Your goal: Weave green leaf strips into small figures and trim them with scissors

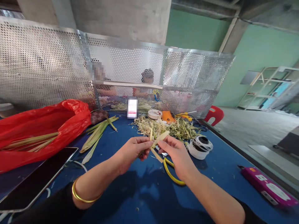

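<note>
Your two hands pinch pale leaf strips above the blue worktop [130, 193].

Head view: your left hand [132, 151] and right hand [176, 152] each close their fingers on the leaf strips [158, 140], held up between them over the yellow-handled scissors [171, 174]. Behind lie leaf scraps [173, 127]; a white cord spool [201, 146] sits just right, a red bag [39, 130] far left.

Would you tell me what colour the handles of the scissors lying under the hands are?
Yellow: the scissors show best in the head view, on the blue table.
</note>
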The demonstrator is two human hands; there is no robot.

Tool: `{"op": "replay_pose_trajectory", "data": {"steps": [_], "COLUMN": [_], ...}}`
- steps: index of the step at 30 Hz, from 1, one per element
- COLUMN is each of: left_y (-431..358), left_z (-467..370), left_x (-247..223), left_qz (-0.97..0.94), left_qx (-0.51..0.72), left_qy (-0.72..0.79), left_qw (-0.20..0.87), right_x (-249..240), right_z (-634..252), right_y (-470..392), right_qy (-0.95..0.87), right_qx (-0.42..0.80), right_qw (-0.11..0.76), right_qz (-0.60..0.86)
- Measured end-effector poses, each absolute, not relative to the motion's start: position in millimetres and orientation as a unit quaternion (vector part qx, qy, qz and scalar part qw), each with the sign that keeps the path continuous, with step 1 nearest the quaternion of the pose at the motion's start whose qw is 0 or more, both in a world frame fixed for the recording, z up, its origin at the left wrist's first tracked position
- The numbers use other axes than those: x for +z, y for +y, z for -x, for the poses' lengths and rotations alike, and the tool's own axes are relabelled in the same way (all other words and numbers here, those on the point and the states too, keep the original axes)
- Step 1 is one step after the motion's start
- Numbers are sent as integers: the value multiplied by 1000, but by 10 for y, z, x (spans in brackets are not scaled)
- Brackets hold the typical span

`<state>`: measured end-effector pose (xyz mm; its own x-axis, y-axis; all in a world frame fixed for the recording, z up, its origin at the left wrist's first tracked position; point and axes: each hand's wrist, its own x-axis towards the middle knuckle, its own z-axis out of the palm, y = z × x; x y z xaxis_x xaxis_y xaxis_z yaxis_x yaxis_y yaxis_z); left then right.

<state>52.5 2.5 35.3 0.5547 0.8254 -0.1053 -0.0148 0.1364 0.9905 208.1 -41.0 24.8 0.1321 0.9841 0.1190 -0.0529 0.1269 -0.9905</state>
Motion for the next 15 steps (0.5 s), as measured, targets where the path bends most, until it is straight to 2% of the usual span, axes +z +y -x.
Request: {"op": "replay_pose_trajectory", "data": {"steps": [4,10,15], "left_y": [-22,-48,-35], "left_z": [-558,-597,-584], "left_x": [324,308,304], "left_qz": [-610,-625,-634], "left_qx": [292,286,286], "left_qy": [374,409,410], "left_qw": [635,600,590], "right_x": [218,172,98], "right_z": [-2068,-2038,-2080], "right_y": [-380,-361,-302], "right_qy": [-412,-370,-381], "right_qx": [489,463,448], "right_qw": [614,657,640], "right_qz": [463,466,495]}}
